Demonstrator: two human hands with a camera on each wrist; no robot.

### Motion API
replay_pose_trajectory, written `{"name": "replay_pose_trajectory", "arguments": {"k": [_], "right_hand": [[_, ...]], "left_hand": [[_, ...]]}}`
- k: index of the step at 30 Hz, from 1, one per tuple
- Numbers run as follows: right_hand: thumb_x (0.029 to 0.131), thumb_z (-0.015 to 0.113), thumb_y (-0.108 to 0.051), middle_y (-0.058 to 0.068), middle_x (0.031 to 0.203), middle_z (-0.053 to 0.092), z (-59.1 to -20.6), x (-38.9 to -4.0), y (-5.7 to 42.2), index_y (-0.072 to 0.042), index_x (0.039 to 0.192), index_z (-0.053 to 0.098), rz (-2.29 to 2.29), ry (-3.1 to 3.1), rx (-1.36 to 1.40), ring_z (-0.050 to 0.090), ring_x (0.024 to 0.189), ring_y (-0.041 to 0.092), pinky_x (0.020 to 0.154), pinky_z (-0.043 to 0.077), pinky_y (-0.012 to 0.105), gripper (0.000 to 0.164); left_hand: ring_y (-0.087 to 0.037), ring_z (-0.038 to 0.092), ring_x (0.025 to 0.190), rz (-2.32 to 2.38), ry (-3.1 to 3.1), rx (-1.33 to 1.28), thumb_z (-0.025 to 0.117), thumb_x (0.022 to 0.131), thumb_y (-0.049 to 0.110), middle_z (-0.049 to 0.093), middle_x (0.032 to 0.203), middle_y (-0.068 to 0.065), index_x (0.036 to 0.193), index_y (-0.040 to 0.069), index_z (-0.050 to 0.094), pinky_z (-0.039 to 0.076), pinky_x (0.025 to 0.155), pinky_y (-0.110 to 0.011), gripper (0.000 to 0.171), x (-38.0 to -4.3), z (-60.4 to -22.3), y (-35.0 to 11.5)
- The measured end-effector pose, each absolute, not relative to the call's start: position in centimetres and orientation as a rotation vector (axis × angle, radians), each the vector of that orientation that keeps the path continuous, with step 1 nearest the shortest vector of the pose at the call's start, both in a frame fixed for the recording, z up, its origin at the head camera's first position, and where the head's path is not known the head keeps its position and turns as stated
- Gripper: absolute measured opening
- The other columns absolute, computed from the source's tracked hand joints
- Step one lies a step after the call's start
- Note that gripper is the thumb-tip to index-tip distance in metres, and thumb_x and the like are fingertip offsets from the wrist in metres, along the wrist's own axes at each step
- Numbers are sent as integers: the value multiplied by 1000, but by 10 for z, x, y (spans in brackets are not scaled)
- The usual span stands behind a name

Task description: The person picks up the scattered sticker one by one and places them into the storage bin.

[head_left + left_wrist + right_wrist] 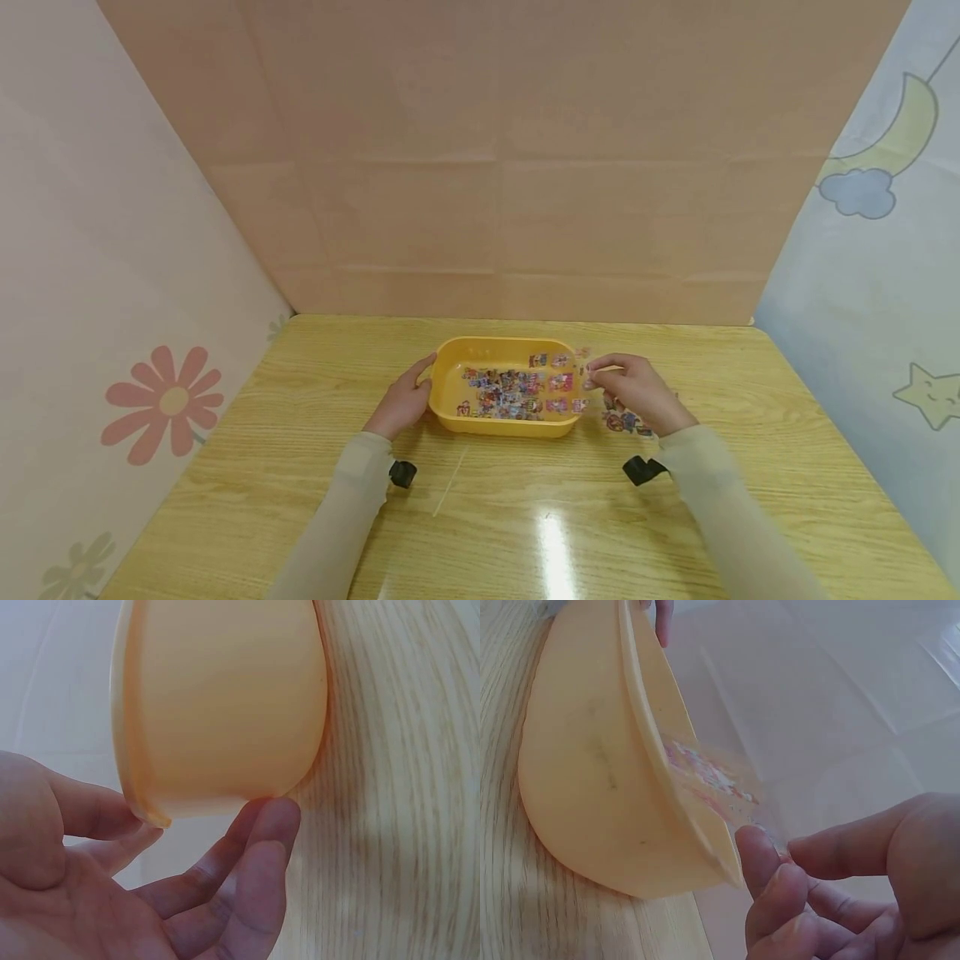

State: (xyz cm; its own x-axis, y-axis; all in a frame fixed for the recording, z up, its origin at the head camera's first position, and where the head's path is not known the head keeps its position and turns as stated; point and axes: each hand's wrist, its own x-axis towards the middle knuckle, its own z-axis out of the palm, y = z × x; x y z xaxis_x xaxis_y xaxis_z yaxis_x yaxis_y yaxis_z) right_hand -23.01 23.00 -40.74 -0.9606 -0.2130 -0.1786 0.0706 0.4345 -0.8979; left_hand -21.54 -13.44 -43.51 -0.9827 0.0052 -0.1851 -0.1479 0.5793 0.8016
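Note:
A yellow plastic basin sits on the wooden table, with many small colourful stickers showing inside it. My left hand grips its left end; in the left wrist view the thumb is at the rim and the other fingers reach the lower outer wall. Between thumb and fingertips, my right hand pinches the edge of a clear sticker sheet. That sheet reaches over the basin's right rim, and the right wrist view shows its printed part passing above the rim.
Another clear sheet with printed figures lies on the table beneath my right wrist, partly covered by it. A tan paper backdrop rises behind the table. Patterned walls with a flower and a star flank it.

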Motion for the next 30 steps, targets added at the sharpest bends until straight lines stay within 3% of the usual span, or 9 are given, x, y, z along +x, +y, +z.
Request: {"name": "replay_pose_trajectory", "arguments": {"k": [12,22,30], "right_hand": [[105,50,-20,14,107,71,-407,-236,215,-2,134,56,-1503,2413,-86,54,70,20,56,44,35,35],[103,52,-19,14,108,73,-407,-239,205,-2,133,57,-1485,2424,-96,55,71,23,55,45,34,34],[101,55,-15,14,107,73,-406,-239,198,-2,133,57,-1494,2403,-128,53,68,21,55,45,34,35]], "left_hand": [[-17,46,55,1375,2635,-112,38,108,26,59,89,-16,158,30,31,41,54,-28,51,-214,-435,-135],[-14,41,47,1370,2645,-103,37,108,26,57,79,-16,158,29,32,39,50,-27,51,-216,-435,-135],[-16,45,54,1371,2644,-97,37,107,25,57,90,-14,159,27,31,41,55,-29,52,-214,-434,-135]]}}
